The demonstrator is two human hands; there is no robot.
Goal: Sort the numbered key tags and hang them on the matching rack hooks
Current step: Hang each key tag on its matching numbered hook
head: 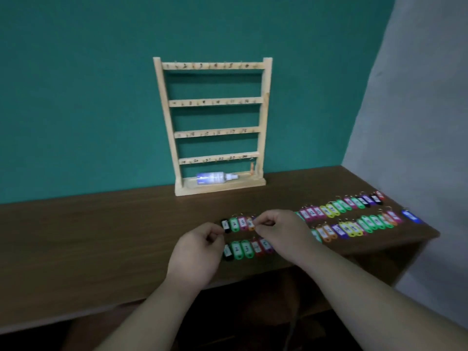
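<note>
Tags (329, 219) lie in two rows on table (101, 236), running from frame centre out toward 2 o'clock, numbered faces up. Far row (336, 207) starts with black tag (226, 225), then green, pink, orange tag (250, 223). Near row (247, 249) starts black, green, green, red. Lone blue tag (410, 216) sits at the 3 o'clock end, apart from both rows

Left hand (200, 249): fingers curled, thumb and index tips together at the 7 o'clock corner of the black tag, between the rows. Touching it or just beside it is too blurred to call, and I cannot tell if it pinches anything

Right hand (278, 230): fingers curled, thumb and index pinching the orange tag at its 3 o'clock edge. Hand and wrist cover the next tags in both rows

Rack (263, 122) stands at 12 o'clock against wall (76, 97), four numbered rails. Small orange item (252, 168) hangs under the bottom rail's 3 o'clock end, too small to identify. Bottle (215, 178) lies on its side on the rack base
</note>
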